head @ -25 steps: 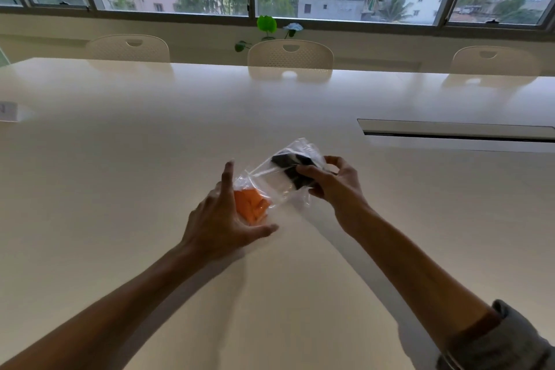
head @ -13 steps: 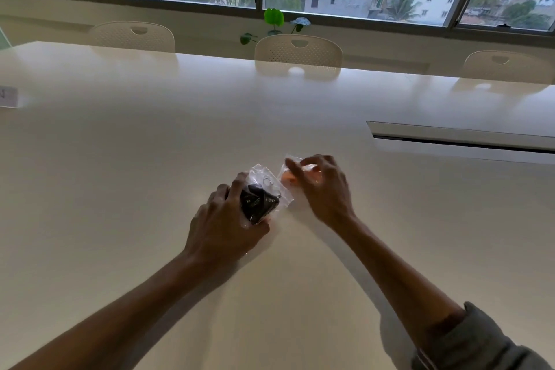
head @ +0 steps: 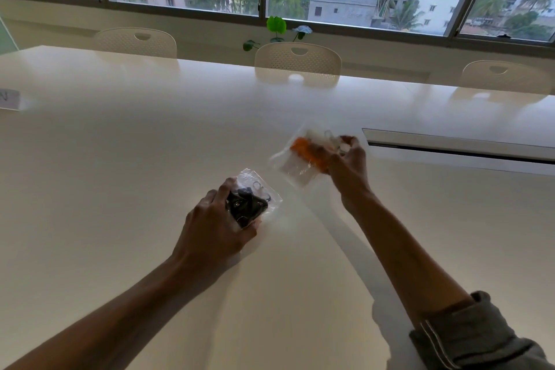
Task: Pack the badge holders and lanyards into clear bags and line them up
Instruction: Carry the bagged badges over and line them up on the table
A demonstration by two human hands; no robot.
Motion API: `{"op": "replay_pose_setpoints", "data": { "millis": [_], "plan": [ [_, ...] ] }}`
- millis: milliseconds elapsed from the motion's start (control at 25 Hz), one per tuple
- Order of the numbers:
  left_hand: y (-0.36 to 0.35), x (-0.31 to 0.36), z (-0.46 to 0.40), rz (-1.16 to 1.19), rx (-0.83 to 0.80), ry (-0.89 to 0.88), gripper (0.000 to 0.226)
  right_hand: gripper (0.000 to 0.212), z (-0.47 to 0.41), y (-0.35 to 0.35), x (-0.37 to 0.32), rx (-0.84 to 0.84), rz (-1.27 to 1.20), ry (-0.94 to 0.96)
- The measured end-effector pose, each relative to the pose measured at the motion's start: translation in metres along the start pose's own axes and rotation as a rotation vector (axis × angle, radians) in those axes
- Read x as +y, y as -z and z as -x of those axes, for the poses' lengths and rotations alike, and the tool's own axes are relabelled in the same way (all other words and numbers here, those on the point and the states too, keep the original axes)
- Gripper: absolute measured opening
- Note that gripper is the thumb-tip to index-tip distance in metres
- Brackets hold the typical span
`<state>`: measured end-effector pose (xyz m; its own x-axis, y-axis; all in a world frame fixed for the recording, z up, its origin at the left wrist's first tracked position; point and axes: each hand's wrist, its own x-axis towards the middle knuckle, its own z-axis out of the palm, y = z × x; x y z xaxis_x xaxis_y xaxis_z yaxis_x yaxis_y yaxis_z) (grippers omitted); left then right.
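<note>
My left hand [head: 214,227] grips a clear bag with a black lanyard [head: 250,204] bunched inside, held low over the white table [head: 120,159] near its middle. My right hand [head: 350,164] holds a second clear bag with an orange lanyard [head: 303,156] and a clear badge holder in it, lifted above the table to the right and further away. This bag is blurred by motion. The two bags are apart, with a gap of bare table between them.
A long cable slot [head: 459,146] is set in the table to the right of my right hand. A small white card [head: 9,99] lies at the far left edge. Three pale chairs [head: 297,61] stand along the far side under the windows.
My right hand has lifted the orange-lanyard bag up and to the right, away from the left hand. The left hand still holds the black-lanyard bag near the same spot.
</note>
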<state>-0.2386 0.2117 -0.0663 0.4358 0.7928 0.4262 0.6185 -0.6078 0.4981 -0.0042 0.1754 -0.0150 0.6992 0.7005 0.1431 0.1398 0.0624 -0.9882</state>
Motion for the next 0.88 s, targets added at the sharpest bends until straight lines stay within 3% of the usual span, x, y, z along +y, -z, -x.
{"op": "replay_pose_setpoints", "data": {
  "millis": [160,360,520,680,880],
  "plan": [
    [0.003,0.000,0.002,0.064,0.006,-0.002,0.076,0.061,0.032,-0.029,-0.023,-0.064,0.005,0.122],
    [0.001,-0.005,0.000,0.122,-0.035,0.019,0.126,0.052,0.065,-0.061,-0.006,-0.099,0.389,0.215],
    [0.002,-0.006,0.007,0.102,-0.111,-0.056,0.125,0.055,0.083,-0.069,0.005,-0.076,0.536,0.257],
    [0.005,-0.010,0.003,0.144,-0.250,-0.024,0.127,0.065,0.090,-0.076,0.017,-0.059,0.514,0.199],
    [0.006,-0.011,0.002,0.159,-0.178,-0.008,0.115,0.094,0.108,-0.071,0.027,-0.098,0.385,0.060]
  ]
}}
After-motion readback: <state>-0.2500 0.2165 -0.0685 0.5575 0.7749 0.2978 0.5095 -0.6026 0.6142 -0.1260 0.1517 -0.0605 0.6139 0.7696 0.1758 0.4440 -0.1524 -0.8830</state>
